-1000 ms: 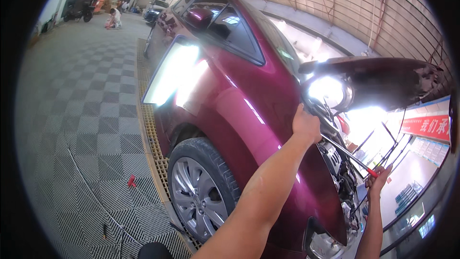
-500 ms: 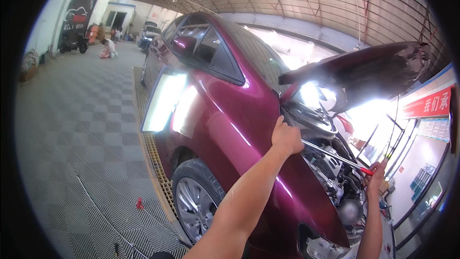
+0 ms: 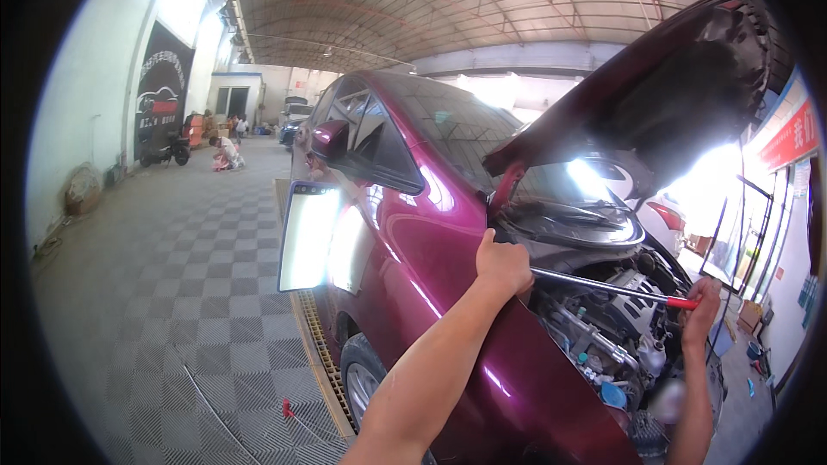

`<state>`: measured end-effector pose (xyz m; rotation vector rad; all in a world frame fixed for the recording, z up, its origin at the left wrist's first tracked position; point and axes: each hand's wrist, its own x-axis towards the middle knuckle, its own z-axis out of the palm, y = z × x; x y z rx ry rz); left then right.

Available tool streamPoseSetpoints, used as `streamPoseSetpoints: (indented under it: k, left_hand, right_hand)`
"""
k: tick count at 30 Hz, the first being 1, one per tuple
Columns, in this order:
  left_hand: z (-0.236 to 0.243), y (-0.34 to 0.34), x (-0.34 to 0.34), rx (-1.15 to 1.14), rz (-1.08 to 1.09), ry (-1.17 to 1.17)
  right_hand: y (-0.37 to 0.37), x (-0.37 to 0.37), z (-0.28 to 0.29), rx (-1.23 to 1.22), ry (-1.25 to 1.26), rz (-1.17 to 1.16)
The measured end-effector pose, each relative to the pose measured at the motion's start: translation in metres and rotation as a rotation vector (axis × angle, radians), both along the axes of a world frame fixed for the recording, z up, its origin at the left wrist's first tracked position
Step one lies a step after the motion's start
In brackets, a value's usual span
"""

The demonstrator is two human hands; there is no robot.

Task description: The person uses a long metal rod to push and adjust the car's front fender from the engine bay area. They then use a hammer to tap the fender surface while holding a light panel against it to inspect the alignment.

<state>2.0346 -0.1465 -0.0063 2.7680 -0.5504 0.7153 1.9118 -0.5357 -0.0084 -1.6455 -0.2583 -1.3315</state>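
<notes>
My left hand [image 3: 504, 269] is closed on a long metal rod [image 3: 603, 285] at the edge of the maroon front fender [image 3: 543, 387], thumb pointing up along that edge. My right hand [image 3: 699, 314] is closed around the rod's red handle [image 3: 680, 302], over the open engine bay [image 3: 594, 331]. The raised hood [image 3: 629, 112] hangs above both hands. A glowing light board [image 3: 306, 237] stands against the car's side, left of my hands, below the wing mirror [image 3: 329, 142]. Where the rod's far tip ends is hidden by my left hand and the fender.
A red-handled tool [image 3: 286, 407] and a long thin rod [image 3: 207, 405] lie on the checkered floor mat [image 3: 189, 293], beside a yellow grating strip [image 3: 319, 336]. A person [image 3: 226, 153] crouches farther back at the left, near a parked scooter [image 3: 164, 150]. A wall with windows [image 3: 788, 293] bounds the right.
My view has tilted up, showing more roof and hood. The rod now lies less steeply across the engine bay; both hands keep their grip on it.
</notes>
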Motion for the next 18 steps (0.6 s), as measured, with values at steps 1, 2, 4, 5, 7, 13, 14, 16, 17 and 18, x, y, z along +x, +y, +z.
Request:
streamPoseSetpoints:
  k: [1,2,4,5,7,13,14,16,17,18]
  left_hand:
    - [0.0,-0.004,0.004,0.006,0.008,-0.02]
    - [0.001,-0.008,0.01,0.013,0.016,-0.04]
    - [0.004,-0.014,0.022,0.036,0.025,-0.077]
    - [0.004,-0.016,0.028,0.055,0.02,-0.055]
    - [0.004,-0.011,0.033,0.089,0.013,-0.011]
    - [0.017,-0.002,0.03,0.073,-0.088,0.026]
    - [0.017,-0.001,0.028,0.06,-0.104,0.023]
    - [0.015,-0.001,0.03,0.047,-0.107,0.013]
    - [0.014,-0.003,0.031,0.047,-0.095,0.004]
    - [0.013,-0.005,0.032,0.047,-0.084,-0.005]
  right_hand:
    - [-0.002,0.004,0.0,-0.012,-0.023,-0.005]
    - [-0.021,0.015,0.001,-0.022,-0.033,0.022]
    - [-0.022,0.033,0.005,0.032,-0.074,0.028]
    - [-0.022,0.037,0.008,0.057,-0.094,0.025]
    - [-0.024,0.046,0.005,0.032,-0.037,0.05]
    - [-0.015,0.043,0.033,0.011,-0.107,0.0]
    - [-0.014,0.042,0.037,0.015,-0.089,0.008]
    - [-0.015,0.037,0.044,0.024,-0.051,0.02]
    - [-0.019,0.042,0.044,0.02,-0.059,0.013]
    - [-0.026,0.052,0.043,0.017,-0.068,0.006]
